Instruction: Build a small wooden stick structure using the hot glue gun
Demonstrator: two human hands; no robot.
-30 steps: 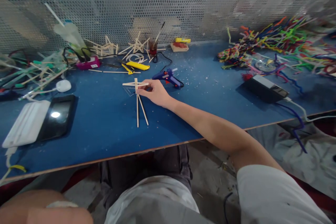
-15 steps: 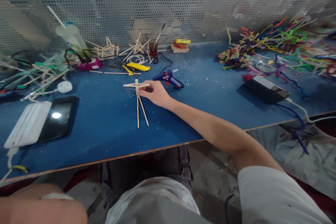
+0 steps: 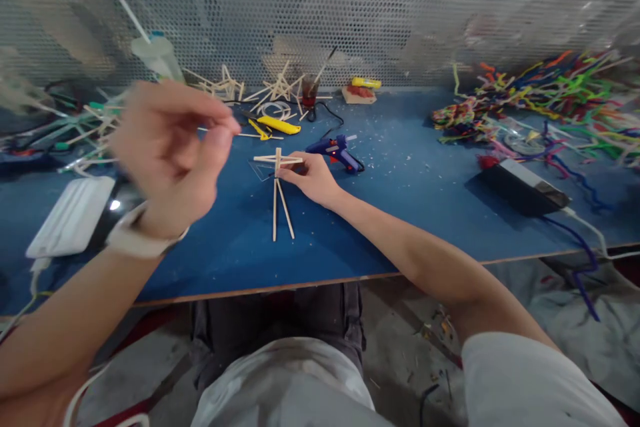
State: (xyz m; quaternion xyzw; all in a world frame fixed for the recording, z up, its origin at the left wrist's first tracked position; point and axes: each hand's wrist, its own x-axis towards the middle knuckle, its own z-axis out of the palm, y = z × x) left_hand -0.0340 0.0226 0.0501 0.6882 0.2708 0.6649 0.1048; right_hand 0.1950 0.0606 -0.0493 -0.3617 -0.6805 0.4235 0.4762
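My right hand (image 3: 313,179) is closed on a small frame of pale wooden sticks (image 3: 278,163), gripping it near the crossing of its bars. Two legs of this stick frame spread toward me over the blue table. My left hand (image 3: 173,147), wearing a white wrist band, is raised above the left part of the table, blurred by motion. Its thumb and forefinger come together in a pinch; whatever may be between them does not show. Just beyond my right hand lies a blue glue gun (image 3: 337,150). A thin clear triangular outline (image 3: 261,172) shows beside the sticks.
A yellow cutter (image 3: 279,125), loose sticks (image 3: 280,90) and a cup of dark liquid (image 3: 309,91) are at the back, before a perforated metal panel. Colourful pipe cleaners (image 3: 540,90) and a black box (image 3: 523,187) are at right. A white power bank (image 3: 70,217) lies left.
My left hand has risen from the lower left corner to above the table. My right hand keeps its hold on the stick frame. The view has shifted slightly, moving the table things rightward.
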